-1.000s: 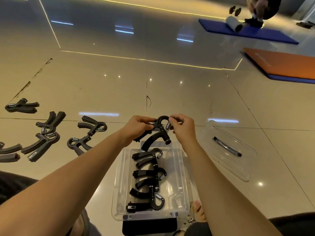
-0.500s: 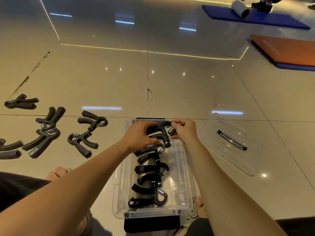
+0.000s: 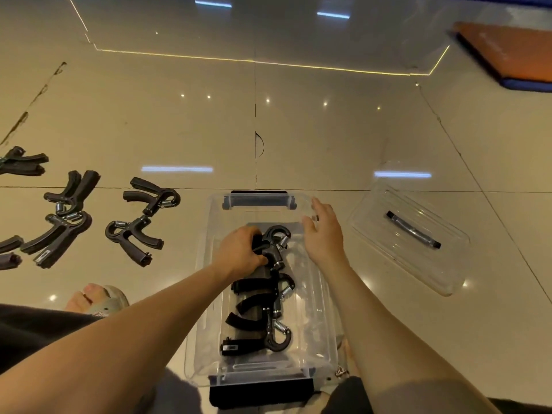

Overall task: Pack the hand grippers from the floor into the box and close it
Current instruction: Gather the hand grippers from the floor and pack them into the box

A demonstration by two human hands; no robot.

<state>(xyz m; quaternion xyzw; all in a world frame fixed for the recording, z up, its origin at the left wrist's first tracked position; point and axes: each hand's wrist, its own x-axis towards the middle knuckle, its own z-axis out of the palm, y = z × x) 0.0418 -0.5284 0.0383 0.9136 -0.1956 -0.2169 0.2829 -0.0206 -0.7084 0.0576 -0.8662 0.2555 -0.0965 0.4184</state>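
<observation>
Partly packed: a gripper (image 3: 274, 244) is clamped in the box (image 3: 209, 264) by the left hand (image 3: 242, 253); right hand (image 3: 324, 236) spread; floor grippers (image 3: 134, 231), lid (image 3: 433, 264) pending.

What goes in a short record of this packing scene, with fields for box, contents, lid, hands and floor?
Box: clear plastic box, open, on the floor
Contents: black hand grippers in a row
Left hand: grips the farthest hand gripper in the box
Right hand: open above the box's far right corner, holding nothing
Lid: clear lid, on the floor right of the box
Floor: several loose hand grippers left of the box
</observation>
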